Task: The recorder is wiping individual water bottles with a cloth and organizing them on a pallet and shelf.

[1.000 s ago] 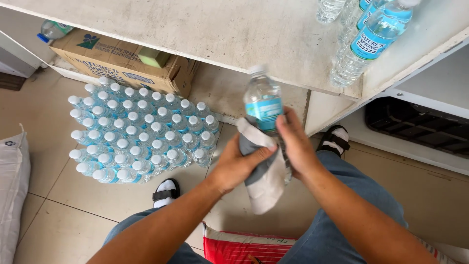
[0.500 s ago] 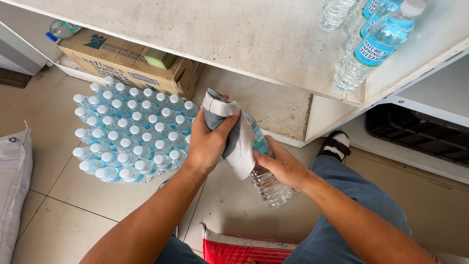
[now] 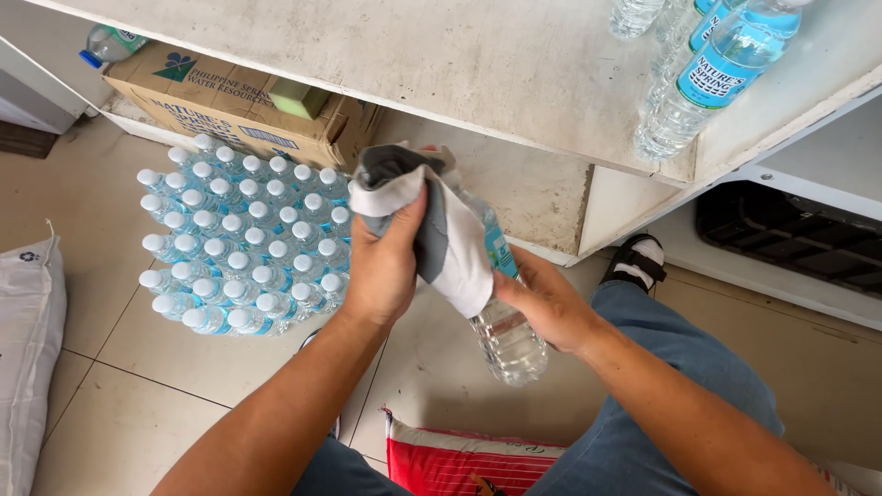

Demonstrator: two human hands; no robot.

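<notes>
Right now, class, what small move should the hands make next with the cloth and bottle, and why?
Probably slide the grey-and-white cloth down the clear plastic water bottle: the left hand wraps the cloth round its top, the right hand grips the middle, and the lower half is uncovered.

tiled floor (image 3: pixel 138 367) with bottle pack (image 3: pixel 243 243), white sack (image 3: pixel 28 340), red sack (image 3: pixel 459 459)

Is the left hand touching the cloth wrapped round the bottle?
Touching. The head view shows the left hand gripping the cloth against the bottle.
</notes>
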